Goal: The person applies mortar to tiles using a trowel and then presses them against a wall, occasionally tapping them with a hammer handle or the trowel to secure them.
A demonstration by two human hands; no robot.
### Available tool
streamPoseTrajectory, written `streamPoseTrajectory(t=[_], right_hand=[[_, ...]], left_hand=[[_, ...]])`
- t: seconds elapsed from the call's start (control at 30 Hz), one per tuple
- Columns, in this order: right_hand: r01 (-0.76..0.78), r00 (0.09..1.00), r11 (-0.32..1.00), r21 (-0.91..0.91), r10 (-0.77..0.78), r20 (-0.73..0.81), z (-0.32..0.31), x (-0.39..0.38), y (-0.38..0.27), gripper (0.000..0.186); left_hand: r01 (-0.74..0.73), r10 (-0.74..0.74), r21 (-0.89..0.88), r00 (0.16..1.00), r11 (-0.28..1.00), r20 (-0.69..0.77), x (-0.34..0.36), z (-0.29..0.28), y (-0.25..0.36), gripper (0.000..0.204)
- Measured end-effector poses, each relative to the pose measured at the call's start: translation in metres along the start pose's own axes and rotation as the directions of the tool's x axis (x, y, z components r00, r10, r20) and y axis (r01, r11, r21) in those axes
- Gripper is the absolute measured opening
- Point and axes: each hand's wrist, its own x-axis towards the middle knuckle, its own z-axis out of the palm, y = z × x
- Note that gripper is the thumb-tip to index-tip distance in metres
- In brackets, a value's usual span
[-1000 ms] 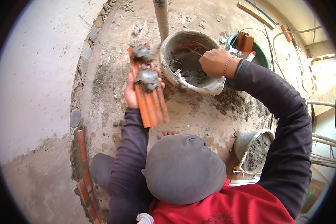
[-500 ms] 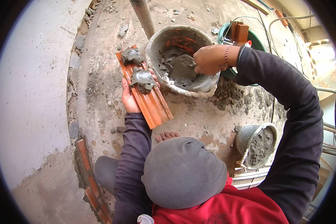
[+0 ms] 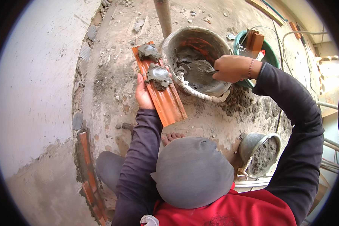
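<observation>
My left hand (image 3: pixel 144 94) grips a wet orange-brown grooved tile (image 3: pixel 169 107) from beneath and along its edge. Two lumps of grey mortar (image 3: pixel 159 76) sit on the tile's far half. Just to the right, my right hand (image 3: pixel 232 69) is closed over the mouth of a mortar-smeared bucket (image 3: pixel 194 92) with a white rope handle. It holds a trowel (image 3: pixel 201 71) whose blade is coated in mortar and lies against the wet mix; the trowel's handle is hidden in my fist.
A green tub (image 3: pixel 269 58) with tile pieces (image 3: pixel 255 42) stands beyond my right hand. A tipped bucket of grey mix (image 3: pixel 264 156) rests at the near right. A pole (image 3: pixel 163 17) rises behind the mortar bucket. Along the left runs a white wall (image 3: pixel 41 75), with orange tile strips (image 3: pixel 88 162) at its base.
The whole view has shifted, so tile, bucket and hands appear farther right. My right hand stays at the bucket with the trowel, and the left keeps its hold on the tile.
</observation>
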Motion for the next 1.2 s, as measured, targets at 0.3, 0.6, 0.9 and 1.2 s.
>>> streamPoseTrajectory(t=[0.3, 0.6, 0.9, 1.2], right_hand=[[0.187, 0.941, 0.896, 0.403, -0.045, -0.336, -0.015, -0.111, 0.016, 0.037], [0.580, 0.648, 0.741, 0.337, -0.170, -0.743, 0.037, -0.104, -0.104, 0.021], [0.725, 0.238, 0.689, -0.017, -0.273, -0.932, 0.058, -0.061, -0.161, 0.022], [0.700, 0.180, 0.706, -0.108, -0.320, -0.930, 0.079, -0.047, -0.151, 0.023]], left_hand=[[0.015, 0.006, -0.149, 0.990, 0.989, 0.139, -0.006, 0.007, 0.035, 0.075], [-0.207, 0.203, 0.055, 0.977, 0.977, 0.057, -0.053, 0.068, 0.113, 0.063], [-0.330, 0.332, 0.170, 0.943, 0.929, 0.019, -0.089, 0.099, 0.127, 0.070], [-0.428, 0.428, 0.217, 0.902, 0.878, 0.047, -0.117, 0.096, 0.150, 0.064]])
